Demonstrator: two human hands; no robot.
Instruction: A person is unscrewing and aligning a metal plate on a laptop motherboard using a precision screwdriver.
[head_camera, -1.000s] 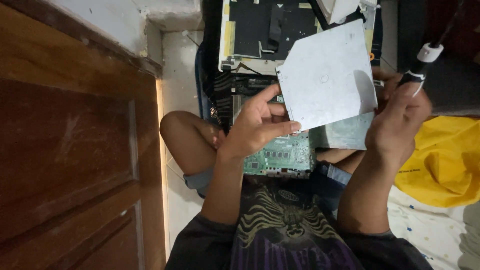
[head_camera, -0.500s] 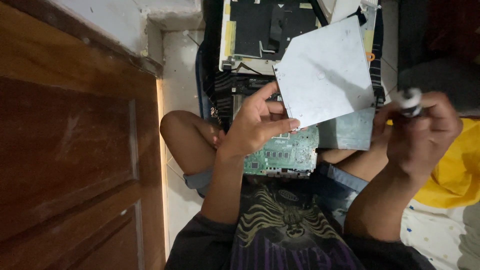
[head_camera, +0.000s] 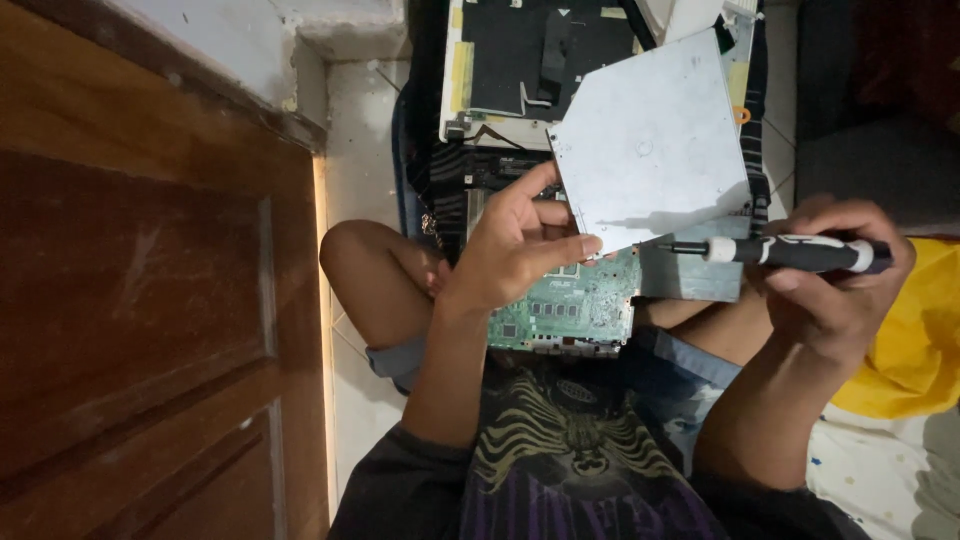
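My left hand (head_camera: 520, 245) pinches the near left corner of a flat grey metal drive unit (head_camera: 652, 140) and holds it tilted above an opened laptop. In my right hand (head_camera: 830, 285) lies a black and white screwdriver (head_camera: 790, 252), gripped level, its thin tip pointing left at the drive's lower right edge. Under the drive sits the green circuit board (head_camera: 575, 310) of the laptop, resting across my lap. The laptop's black and white inner chassis (head_camera: 520, 60) stretches away above the hands.
A brown wooden door (head_camera: 140, 300) fills the left side, with a white wall base (head_camera: 300, 40) above it. A yellow cloth (head_camera: 910, 340) lies at the right, on a pale spotted sheet (head_camera: 880, 470). My bare knee (head_camera: 365, 270) rests on the tiled floor beside the door.
My right hand swung the screwdriver from upright down to level, so its tip now points at the drive's edge. The left hand kept hold of the drive, which barely shifted.
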